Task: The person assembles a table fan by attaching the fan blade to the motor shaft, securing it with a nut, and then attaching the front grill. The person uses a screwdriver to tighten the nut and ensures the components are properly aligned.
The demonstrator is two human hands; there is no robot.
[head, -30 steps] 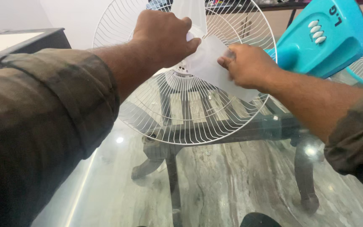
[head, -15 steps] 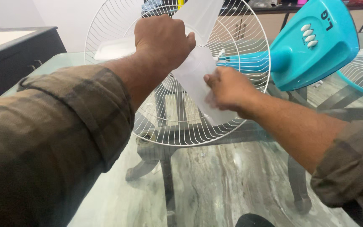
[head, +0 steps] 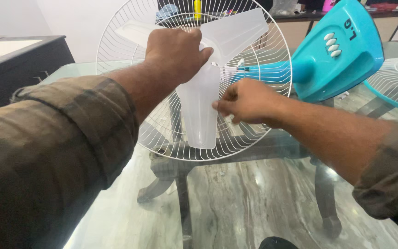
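White wire guard (head: 130, 55) backs the clear fan blade (head: 199, 108) at centre; left hand (head: 176, 53) wraps its hub, right hand (head: 247, 101) pinches the lower blade's edge beside the teal stand (head: 335, 50); steady the hub, turn gently

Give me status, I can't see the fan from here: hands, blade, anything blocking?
Left hand gripping blade hub. Right hand pinching lower edge of translucent fan blade. White wire guard directly behind; nothing blocking.

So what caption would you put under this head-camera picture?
Left hand on the hub of a translucent fan blade, right hand pinching its lower vane, before a white wire guard.
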